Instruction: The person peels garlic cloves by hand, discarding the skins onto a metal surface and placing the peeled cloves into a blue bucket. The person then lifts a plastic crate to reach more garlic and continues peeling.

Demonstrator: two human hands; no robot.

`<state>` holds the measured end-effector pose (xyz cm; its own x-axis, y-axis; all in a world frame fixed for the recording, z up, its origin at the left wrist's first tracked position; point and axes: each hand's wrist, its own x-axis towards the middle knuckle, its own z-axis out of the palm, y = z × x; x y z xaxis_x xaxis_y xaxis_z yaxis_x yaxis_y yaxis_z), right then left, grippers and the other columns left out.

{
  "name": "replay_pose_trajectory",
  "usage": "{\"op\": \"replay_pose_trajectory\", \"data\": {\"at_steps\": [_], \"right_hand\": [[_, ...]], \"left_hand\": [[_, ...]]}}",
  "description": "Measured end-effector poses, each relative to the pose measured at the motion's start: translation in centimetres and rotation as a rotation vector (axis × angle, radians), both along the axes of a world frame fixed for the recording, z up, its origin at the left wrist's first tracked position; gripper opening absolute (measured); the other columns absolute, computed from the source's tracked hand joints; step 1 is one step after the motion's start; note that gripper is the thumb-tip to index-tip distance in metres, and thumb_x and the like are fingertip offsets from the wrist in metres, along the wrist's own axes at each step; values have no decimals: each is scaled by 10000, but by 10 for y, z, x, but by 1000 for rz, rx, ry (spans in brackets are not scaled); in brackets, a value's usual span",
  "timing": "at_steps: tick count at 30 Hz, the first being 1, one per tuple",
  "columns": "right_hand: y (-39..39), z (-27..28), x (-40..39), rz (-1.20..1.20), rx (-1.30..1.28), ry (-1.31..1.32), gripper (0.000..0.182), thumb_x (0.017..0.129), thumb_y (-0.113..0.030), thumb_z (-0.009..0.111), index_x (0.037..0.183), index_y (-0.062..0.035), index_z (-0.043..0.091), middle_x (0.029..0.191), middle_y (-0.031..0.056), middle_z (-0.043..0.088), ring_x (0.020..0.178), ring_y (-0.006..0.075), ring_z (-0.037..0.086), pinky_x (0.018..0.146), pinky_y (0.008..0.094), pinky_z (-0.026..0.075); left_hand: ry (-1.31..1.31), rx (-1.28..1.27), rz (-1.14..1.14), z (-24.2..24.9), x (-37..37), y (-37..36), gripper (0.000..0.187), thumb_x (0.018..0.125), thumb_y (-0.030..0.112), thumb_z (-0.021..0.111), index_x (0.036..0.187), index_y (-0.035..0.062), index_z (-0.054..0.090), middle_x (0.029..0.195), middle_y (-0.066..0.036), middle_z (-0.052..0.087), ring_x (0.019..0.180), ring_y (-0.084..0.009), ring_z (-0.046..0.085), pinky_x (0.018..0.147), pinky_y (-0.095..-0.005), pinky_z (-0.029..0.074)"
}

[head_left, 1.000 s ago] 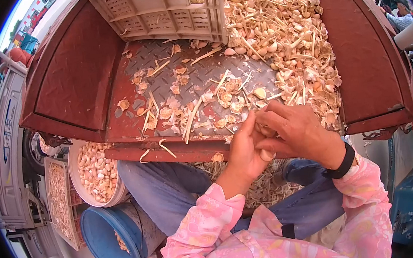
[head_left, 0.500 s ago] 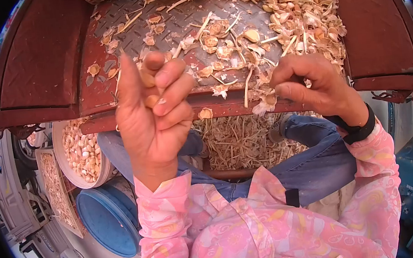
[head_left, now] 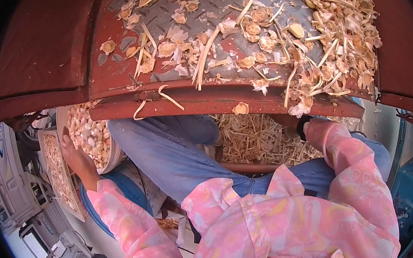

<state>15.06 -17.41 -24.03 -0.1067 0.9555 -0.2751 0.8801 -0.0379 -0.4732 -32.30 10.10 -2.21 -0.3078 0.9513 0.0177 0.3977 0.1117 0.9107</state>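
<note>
Pink patterned sleeves carry your two arms out from your body, the left toward nine o'clock and the right toward three. Your left hand [head_left: 79, 160] is at nine o'clock, at the outer side of the white bucket [head_left: 117, 157], its fingers loosely extended and released; you cannot tell from this angle whether skin meets rim. Garlic cloves [head_left: 99, 139] fill that bucket, just beside your hand.

Your right hand [head_left: 285, 119] sits at three o'clock, low beneath the lip of the red metal bed [head_left: 268, 94], with a black band [head_left: 302, 128] around the wrist. Shadow and the lip hide its fingers, so whether they are clenched, slack or grasping something cannot be told.

More garlic lies up on the bed: a heap [head_left: 343, 19] of cloves, husks and stalks at two o'clock, and one loose clove [head_left: 296, 31] between one and two. Dry stalks [head_left: 204, 58] and skins scatter across the plate at twelve. Below the lip, between your legs in blue jeans [head_left: 160, 146], straw-coloured litter [head_left: 252, 136] covers the ground. A blue bucket [head_left: 129, 187] stands at eight o'clock, partly behind your left sleeve.
</note>
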Motion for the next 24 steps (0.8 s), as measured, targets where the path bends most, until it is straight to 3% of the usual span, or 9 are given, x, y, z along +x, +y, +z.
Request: {"op": "replay_pose_trajectory", "data": {"at_steps": [2, 4, 8, 14, 19, 20, 21, 23, 24], "right_hand": [[-2, -23, -8, -7, -43, -15, 217, 751, -38, 594, 964, -24, 559, 896, 189, 616, 871, 376, 601, 727, 438, 477], [5, -51, -20, 2, -112, -14, 232, 735, -13, 596, 963, -18, 550, 902, 200, 613, 875, 382, 599, 724, 447, 476], [8, -69, -28, 18, -198, -42, 268, 704, 36, 599, 959, -6, 531, 914, 222, 606, 881, 395, 594, 720, 466, 473], [-1, -71, -16, 52, -260, -45, 220, 796, -105, 555, 1006, -42, 532, 1015, 194, 587, 907, 389, 584, 756, 459, 472], [-15, -71, -11, -31, -366, 44, 296, 837, -150, 512, 1124, -85, 545, 1098, 164, 584, 1056, 362, 546, 871, 421, 456], [-11, -15, -18, -308, -482, 359, 359, 790, -109, 581, 1145, -90, 534, 1105, 165, 587, 1071, 368, 542, 903, 406, 454], [-13, -28, -10, -240, -425, 311, 359, 805, -112, 567, 1160, -81, 522, 1121, 155, 574, 1058, 340, 545, 901, 392, 453], [-39, -66, 14, 183, -99, -155, 360, 835, -118, 539, 1188, -64, 500, 1153, 135, 549, 1031, 284, 549, 899, 366, 451], [-50, -84, 26, 390, 109, -488, 361, 849, -121, 525, 1202, -55, 488, 1169, 125, 537, 1017, 256, 552, 897, 352, 449]], "left_hand": [[-428, 19, -257, 9, 22, -16, 499, 991, 339, 382, 1395, 51, 330, 1386, -169, 408, 1267, -298, 409, 1033, -456, 323], [-1206, -34, -593, 5, 27, -29, 520, 992, 336, 359, 1424, 66, 252, 1321, -241, 444, 1148, -349, 513, 995, -483, 404], [-1728, -74, -788, -1, 56, -47, 583, 981, 334, 351, 1464, 81, 147, 1334, -287, 418, 1149, -408, 503, 986, -559, 379], [-1750, -80, -993, -2, 66, -51, 601, 969, 302, 388, 1479, 123, 124, 1325, -209, 452, 1143, -341, 467, 960, -533, 394], [-1690, -44, -800, 14, 57, -58, 561, 962, 263, 406, 1453, 67, 216, 1235, -172, 497, 992, -257, 485, 917, -442, 421], [-1696, 11, -712, 13, 45, -49, 548, 958, 263, 437, 1423, 28, 267, 1234, -205, 511, 990, -257, 495, 916, -415, 432], [-1628, 14, -623, 11, 21, -35, 507, 955, 212, 451, 1377, -33, 313, 1257, -200, 497, 957, -222, 492, 893, -386, 439], [-1303, -124, -539, 3, -44, -1, 483, 956, 190, 456, 1343, -69, 327, 1322, -230, 442, 1174, -285, 464, 991, -406, 407], [-921, -184, -62, 17, -29, -1, 509, 951, 203, 474, 1353, -67, 315, 1360, -243, 399, 1282, -309, 384, 1041, -432, 368]]}}
